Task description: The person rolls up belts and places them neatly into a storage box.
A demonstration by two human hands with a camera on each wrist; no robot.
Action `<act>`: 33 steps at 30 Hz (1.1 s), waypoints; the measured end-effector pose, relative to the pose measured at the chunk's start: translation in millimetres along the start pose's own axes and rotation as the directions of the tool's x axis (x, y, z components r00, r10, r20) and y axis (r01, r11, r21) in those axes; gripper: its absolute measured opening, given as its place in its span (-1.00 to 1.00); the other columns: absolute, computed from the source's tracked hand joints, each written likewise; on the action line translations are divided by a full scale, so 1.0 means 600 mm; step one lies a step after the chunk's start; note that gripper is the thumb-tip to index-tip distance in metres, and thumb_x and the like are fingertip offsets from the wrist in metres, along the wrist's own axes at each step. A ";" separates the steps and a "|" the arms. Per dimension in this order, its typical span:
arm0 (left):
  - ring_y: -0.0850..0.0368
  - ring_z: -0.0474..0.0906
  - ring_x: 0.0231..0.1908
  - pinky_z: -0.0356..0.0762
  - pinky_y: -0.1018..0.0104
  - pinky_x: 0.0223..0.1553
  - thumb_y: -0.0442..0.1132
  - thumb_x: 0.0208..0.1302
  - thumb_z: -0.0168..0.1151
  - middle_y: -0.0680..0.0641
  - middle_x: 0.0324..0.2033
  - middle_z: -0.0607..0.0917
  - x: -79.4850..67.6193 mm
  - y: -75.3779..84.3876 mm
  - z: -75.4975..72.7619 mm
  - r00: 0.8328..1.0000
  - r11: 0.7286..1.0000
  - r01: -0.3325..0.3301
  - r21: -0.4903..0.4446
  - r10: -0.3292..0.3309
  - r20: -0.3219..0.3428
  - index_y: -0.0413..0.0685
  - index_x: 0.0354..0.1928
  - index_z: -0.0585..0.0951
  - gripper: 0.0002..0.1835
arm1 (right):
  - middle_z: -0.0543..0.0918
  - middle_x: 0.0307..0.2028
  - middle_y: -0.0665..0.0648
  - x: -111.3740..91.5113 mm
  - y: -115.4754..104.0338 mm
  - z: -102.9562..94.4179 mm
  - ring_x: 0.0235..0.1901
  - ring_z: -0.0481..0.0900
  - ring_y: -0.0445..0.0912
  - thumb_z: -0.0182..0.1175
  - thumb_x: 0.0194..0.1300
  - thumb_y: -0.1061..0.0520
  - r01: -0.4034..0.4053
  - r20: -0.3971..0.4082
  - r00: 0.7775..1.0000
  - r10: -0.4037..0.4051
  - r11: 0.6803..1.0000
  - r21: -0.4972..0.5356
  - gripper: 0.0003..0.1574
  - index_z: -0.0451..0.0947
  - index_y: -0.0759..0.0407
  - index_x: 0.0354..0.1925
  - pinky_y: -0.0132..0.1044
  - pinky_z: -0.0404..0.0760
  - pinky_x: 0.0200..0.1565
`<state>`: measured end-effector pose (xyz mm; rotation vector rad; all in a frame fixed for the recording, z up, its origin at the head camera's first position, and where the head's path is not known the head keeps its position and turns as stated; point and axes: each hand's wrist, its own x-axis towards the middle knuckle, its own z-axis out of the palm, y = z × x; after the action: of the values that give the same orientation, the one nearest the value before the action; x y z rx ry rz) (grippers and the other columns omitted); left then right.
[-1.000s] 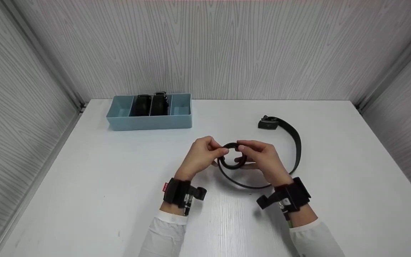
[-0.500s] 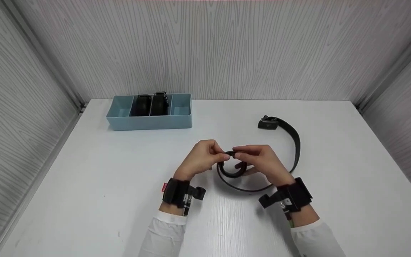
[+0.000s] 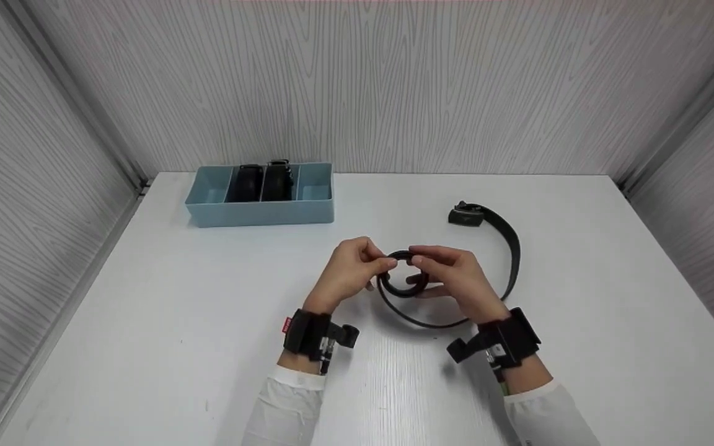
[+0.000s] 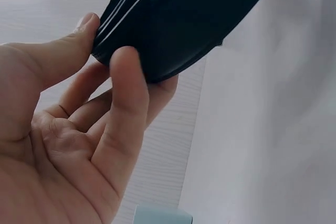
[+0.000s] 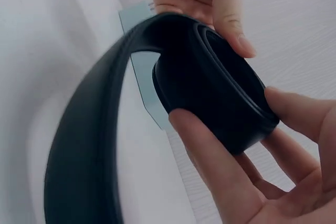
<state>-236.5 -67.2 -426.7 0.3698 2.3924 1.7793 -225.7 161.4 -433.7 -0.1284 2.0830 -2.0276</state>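
Observation:
A black belt (image 3: 511,238) is partly wound into a small coil (image 5: 210,87), its layers showing at the edge in the right wrist view. My left hand (image 3: 352,272) pinches the coil's left side between thumb and fingers. From the right, my right hand (image 3: 456,275) grips the same coil, thumb on the near edge and fingers round the outside. The unrolled length loops below the coil, passes behind my right hand and curves up to the buckle (image 3: 465,215) on the table. In the left wrist view the coil (image 4: 178,19) fills the upper part.
A blue divided tray (image 3: 261,214) stands at the back left. Two of its compartments hold rolled black belts, a left one (image 3: 247,183) and a right one (image 3: 277,182). Wood-grained panels (image 3: 369,87) enclose the white table (image 3: 146,297) at the back and sides.
The hands and coil dipped toward me half a second ago and have come back up. The belt's loose curve on the right has drawn slightly inward; the buckle end has hardly moved.

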 end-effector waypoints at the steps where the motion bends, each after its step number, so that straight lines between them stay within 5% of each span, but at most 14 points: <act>1: 0.16 0.55 -0.46 0.51 0.38 -0.47 -0.22 0.36 0.44 -0.01 -0.43 0.75 0.000 0.000 -0.001 1.000 1.000 -0.002 0.013 0.001 0.003 -0.13 -0.28 0.64 -0.83 | 0.65 0.13 0.28 0.000 0.000 -0.001 -0.10 0.71 0.08 0.40 0.41 0.01 -0.006 0.012 1.000 0.006 1.000 -0.009 -0.42 0.61 0.24 0.28 0.06 0.75 -0.14; 9: 0.16 0.55 -0.40 0.37 0.31 -0.37 -0.19 0.39 0.42 0.03 -0.45 0.75 -0.002 -0.002 -0.003 0.996 0.995 -0.016 0.100 0.007 0.086 -0.10 -0.29 0.66 -0.84 | 0.67 0.15 0.37 -0.002 -0.003 -0.003 -0.09 0.72 0.06 0.38 0.42 0.03 -0.016 0.138 0.990 0.035 0.991 -0.132 -0.42 0.59 0.27 0.29 -0.02 0.77 -0.24; 21: 0.11 0.67 -0.32 0.67 0.31 -0.39 -0.23 0.38 0.43 -0.08 -0.31 0.74 0.002 0.000 0.004 1.000 1.000 0.018 -0.019 -0.018 -0.008 -0.19 -0.19 0.62 -0.81 | 0.67 0.13 0.31 0.000 0.003 0.001 -0.09 0.72 0.06 0.37 0.44 0.04 0.009 -0.019 1.000 -0.009 1.000 0.018 -0.40 0.56 0.27 0.33 0.04 0.75 -0.13; 26: 0.11 0.56 -0.47 0.51 0.37 -0.51 -0.24 0.37 0.43 -0.02 -0.42 0.73 0.000 0.001 -0.003 1.000 1.000 -0.013 0.022 0.013 0.011 -0.16 -0.25 0.64 -0.85 | 0.67 0.12 0.29 -0.001 0.001 -0.004 -0.07 0.71 0.09 0.39 0.42 0.05 -0.008 0.027 1.000 0.008 1.000 -0.009 -0.45 0.60 0.23 0.29 0.06 0.75 -0.12; 33: 0.20 0.50 -0.44 0.34 0.33 -0.41 -0.24 0.36 0.43 0.02 -0.44 0.74 -0.006 0.003 -0.009 0.994 0.994 -0.034 0.108 0.022 0.108 -0.11 -0.29 0.67 -0.87 | 0.74 0.05 0.20 0.000 -0.003 -0.006 -0.02 0.70 0.13 0.39 0.40 0.04 -0.023 0.131 0.990 0.045 0.986 -0.166 -0.45 0.62 0.25 0.26 -0.01 0.77 -0.21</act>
<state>-234.4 -72.8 -423.7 0.5012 2.4274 1.5992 -226.7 164.7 -431.8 -0.2492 2.1489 -1.7739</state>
